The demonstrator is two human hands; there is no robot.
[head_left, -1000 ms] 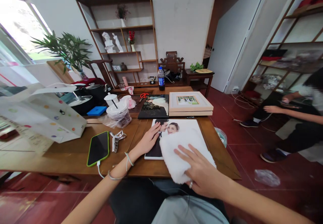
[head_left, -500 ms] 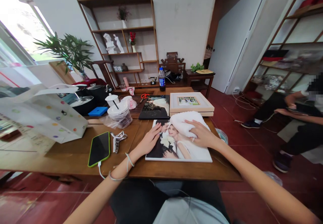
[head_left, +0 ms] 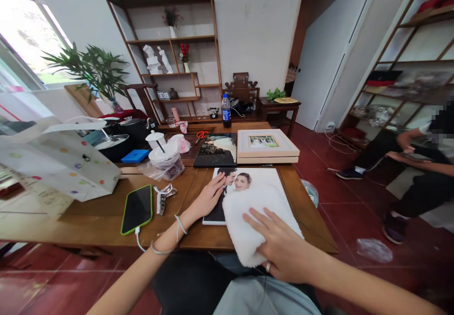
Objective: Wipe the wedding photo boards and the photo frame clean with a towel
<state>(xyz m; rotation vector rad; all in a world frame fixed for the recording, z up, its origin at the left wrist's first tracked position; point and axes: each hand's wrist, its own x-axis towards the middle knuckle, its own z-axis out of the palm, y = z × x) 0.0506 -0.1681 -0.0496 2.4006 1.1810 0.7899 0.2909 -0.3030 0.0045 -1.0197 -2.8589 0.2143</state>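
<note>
A wedding photo panel [head_left: 264, 175] with a white edge lies flat on the wooden table [head_left: 198, 239], showing a couple close together. My left hand [head_left: 210, 196] rests flat on its left side, fingers stretched out and holding nothing. Over the panel's lower right part is a fluffy white cloth [head_left: 244, 211], whose near end hangs past the table's front edge. My right hand [head_left: 273, 234], with a ring on one finger, is on top of the cloth and holds it; its thumb side is partly hidden. The cloth covers much of the picture.
Behind the panel lie a dark photo panel [head_left: 209, 152] and stacked light wooden frames [head_left: 283, 147]. To the left are a phone [head_left: 137, 209] on a cable, a silver clip [head_left: 163, 197], a bagged cup [head_left: 165, 161] and a paper bag [head_left: 88, 168]. A person [head_left: 418, 154] sits at right.
My right hand has drawn the white cloth from the panel's upper right down toward me, past the front edge. The left hand stays in place on the panel.
</note>
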